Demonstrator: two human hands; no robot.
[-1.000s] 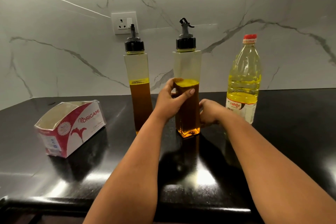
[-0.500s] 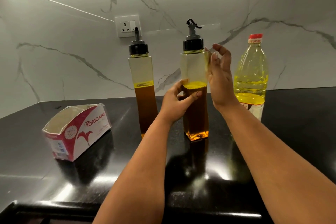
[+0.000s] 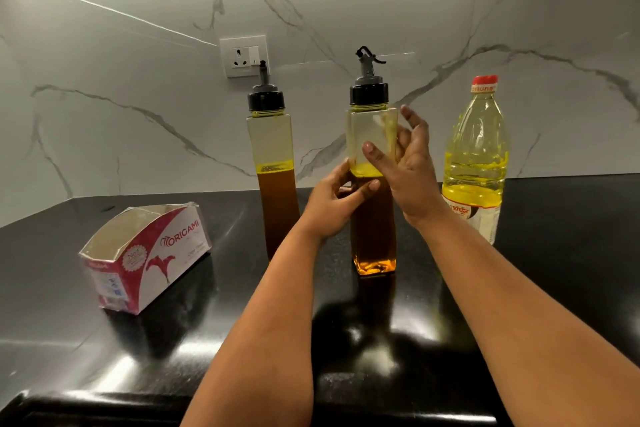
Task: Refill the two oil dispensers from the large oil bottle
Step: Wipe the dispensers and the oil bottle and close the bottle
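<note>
Counter (image 3: 104, 340), black and glossy, fills the lower frame; large oil bottle (image 3: 474, 163) stands upright at right. Centre: two dispensers — left dispenser (image 3: 273, 163) untouched, right dispenser (image 3: 372, 236) held mid-body in the left hand (image 3: 332, 208)'s curled grip. Right hand (image 3: 405, 163) — fingers spread loosely, thumb against the clear upper part.
</note>
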